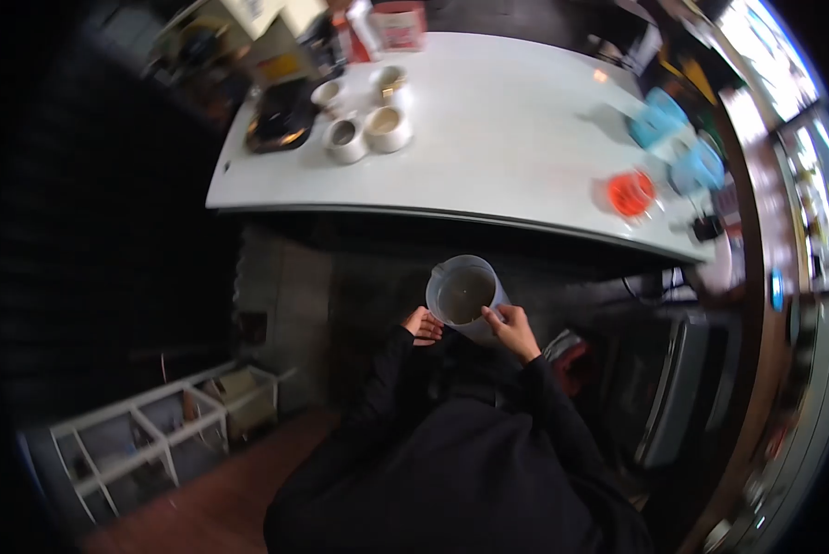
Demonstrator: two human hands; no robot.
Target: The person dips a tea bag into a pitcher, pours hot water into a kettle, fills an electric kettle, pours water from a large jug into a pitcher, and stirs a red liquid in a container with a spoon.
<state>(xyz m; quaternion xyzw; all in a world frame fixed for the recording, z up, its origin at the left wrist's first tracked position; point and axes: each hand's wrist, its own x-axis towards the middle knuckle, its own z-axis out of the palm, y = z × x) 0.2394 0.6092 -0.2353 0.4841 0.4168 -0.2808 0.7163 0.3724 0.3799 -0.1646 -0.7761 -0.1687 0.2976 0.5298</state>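
Your black top [451, 471] lay below your right grip [514, 332], which pinched the likely light, stiff jug [463, 294] by its handy rim; left grip [423, 327] curled half-open beside.

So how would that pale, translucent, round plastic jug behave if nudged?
The jug would probably stay stiff: its rim looks undistorted beside the right hand. It may be light, since its wall looks thin, though its contents are unclear. Being open-topped, it could spill anything inside if tipped.
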